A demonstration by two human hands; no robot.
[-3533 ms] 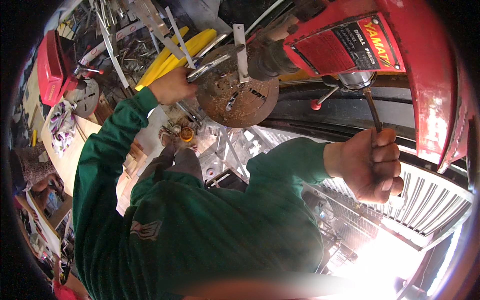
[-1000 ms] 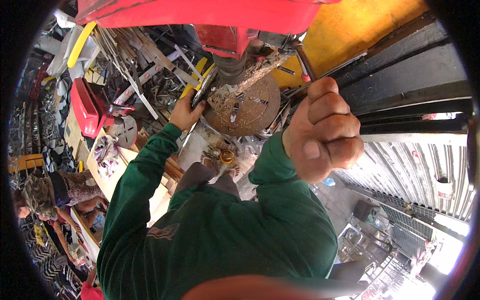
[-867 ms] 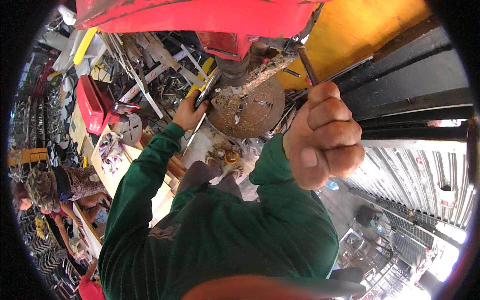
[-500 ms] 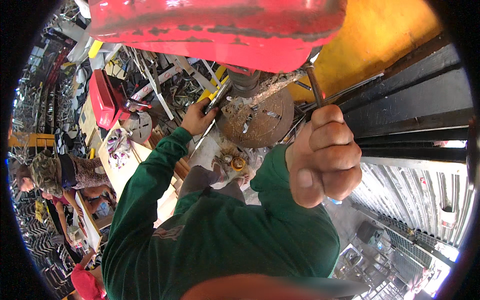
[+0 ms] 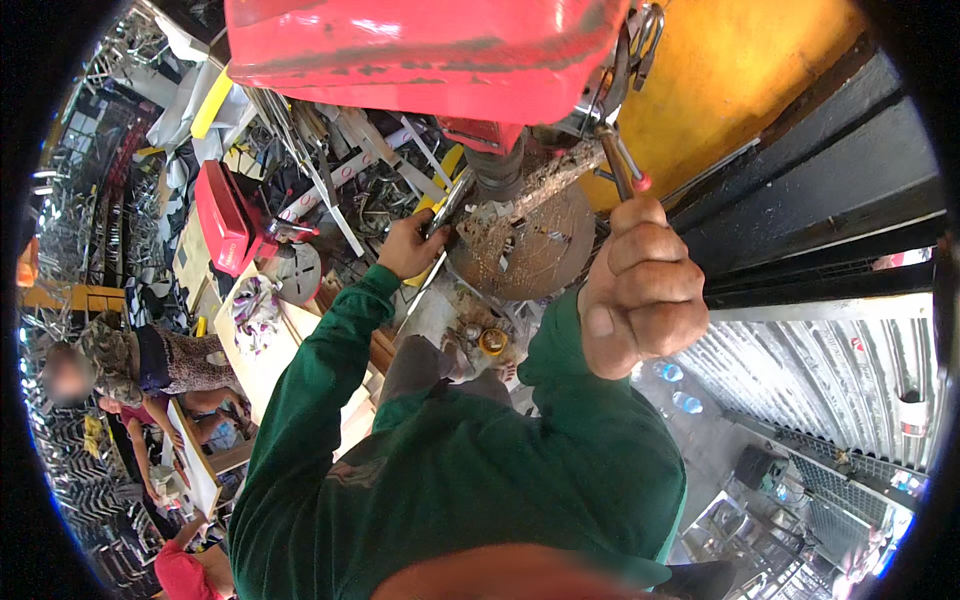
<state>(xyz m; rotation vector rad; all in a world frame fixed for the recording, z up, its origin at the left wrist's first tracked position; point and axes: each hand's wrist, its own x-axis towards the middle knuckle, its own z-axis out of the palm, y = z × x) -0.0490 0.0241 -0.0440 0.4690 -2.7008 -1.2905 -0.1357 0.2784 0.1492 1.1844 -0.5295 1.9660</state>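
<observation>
My right hand (image 5: 645, 290) is closed in a fist around the lever handle (image 5: 612, 160) of a red drill press (image 5: 420, 60), on the right side of its head. Below the head, the dark spindle (image 5: 497, 172) points down over a round, rusty table (image 5: 535, 255) scattered with metal chips. At the table's left edge, my left hand (image 5: 412, 245) grips a long, thin metal bar (image 5: 425, 275), thumb on top. The bar slants up past the spindle. Where the drill tip meets the metal is hidden.
A second red drill press (image 5: 228, 220) stands left, beside a wooden board (image 5: 275, 345) with a cloth (image 5: 257, 315). Metal strips (image 5: 310, 160) pile up behind. A yellow panel (image 5: 730, 90) and dark beams (image 5: 820, 190) border the right. People (image 5: 170, 365) work at far left.
My right hand has moved slightly up and left with the lever. My left hand keeps its grip on the bar. The whole view has shifted a little.
</observation>
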